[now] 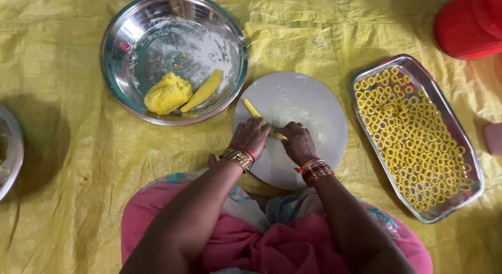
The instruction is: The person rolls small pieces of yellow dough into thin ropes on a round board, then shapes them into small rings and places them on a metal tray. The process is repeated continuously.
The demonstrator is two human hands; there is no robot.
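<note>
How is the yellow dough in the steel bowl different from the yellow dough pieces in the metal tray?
The dough in the steel bowl is one rough lump with one thick roll beside it; the dough in the metal tray is many small rings. The lump and roll are large and unshaped; the rings are small, alike and spread in one layer. The bowl is round and floury; the tray is long. Both doughs are the same yellow.

Dough strip [254, 113]: bright yellow, thin rolled rope, smooth. Lies diagonal on round white board [314, 109], free end pointing up-left toward board's edge. Lower end tucked under fingers of both hands, so that bit's hidden. Board dusted with flour.
</note>
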